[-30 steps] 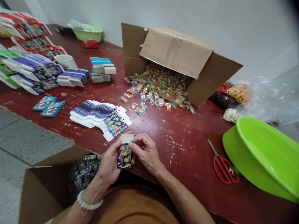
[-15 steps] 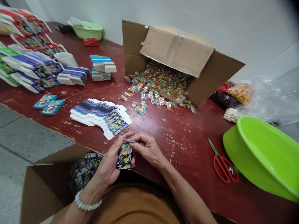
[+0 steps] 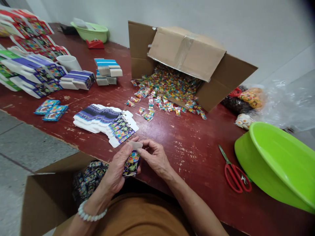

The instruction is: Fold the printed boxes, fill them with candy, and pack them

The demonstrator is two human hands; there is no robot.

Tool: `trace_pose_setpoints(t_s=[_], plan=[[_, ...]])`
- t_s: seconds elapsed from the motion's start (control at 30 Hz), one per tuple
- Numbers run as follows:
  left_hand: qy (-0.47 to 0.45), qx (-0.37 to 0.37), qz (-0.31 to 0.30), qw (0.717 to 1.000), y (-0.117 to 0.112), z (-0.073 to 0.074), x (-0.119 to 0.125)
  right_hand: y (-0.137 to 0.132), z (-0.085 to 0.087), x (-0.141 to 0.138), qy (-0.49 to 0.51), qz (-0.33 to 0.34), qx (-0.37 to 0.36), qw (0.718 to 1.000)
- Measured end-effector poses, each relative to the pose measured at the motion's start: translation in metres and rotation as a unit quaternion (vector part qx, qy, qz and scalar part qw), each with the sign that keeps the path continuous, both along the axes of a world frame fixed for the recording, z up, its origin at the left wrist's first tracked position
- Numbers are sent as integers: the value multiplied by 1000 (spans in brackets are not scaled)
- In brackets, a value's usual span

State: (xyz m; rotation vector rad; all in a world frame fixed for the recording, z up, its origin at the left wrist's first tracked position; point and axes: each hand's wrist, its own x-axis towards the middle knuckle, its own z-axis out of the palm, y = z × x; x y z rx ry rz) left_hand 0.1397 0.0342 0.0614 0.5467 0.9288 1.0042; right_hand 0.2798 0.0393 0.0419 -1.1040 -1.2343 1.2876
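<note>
On the left of the dark-red table (image 3: 197, 147) we see two small blue printed boxes (image 3: 54, 112), then a fanned stack of flat purple-and-white printed cartons (image 3: 104, 122). Near the middle, our left hand (image 3: 115, 170) is clamped around a small dark printed cardboard box (image 3: 132, 162), and our right hand (image 3: 156, 159) has thumb and fingertips together at its white top flap (image 3: 135, 145). Farther off, small clear packets of colourful pieces (image 3: 169, 85) spill from an open brown carton (image 3: 187, 54); right of our hands, red-handled metal scissors (image 3: 235, 175) lie near a bright-green plastic basin (image 3: 256, 157).
</note>
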Motion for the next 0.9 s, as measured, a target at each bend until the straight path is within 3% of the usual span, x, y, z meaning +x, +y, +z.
trace_pose_setpoints(t_s=[0.1,0.23,0.43,0.5,0.63,0.8,0.9], plan=[[64,18,-13,998,-2,-3,1,2,-4,1,-29,-6,26,999],[63,21,-40,997,-3,-6,0,4,-7,3,-59,-18,111,992],[-11,-55,-44,997,0,3,-4,0,7,9,-198,36,268,942],[-25,-62,-45,997,1,3,-3,-2,9,10,-200,26,249,947],[-13,-34,-47,998,0,0,-1,0,6,8,-162,3,140,977],[-15,-28,-11,999,0,2,-2,5,5,4,-81,34,37,995],[-7,-17,-27,999,0,2,-3,9,7,5,-10,66,-2,998]])
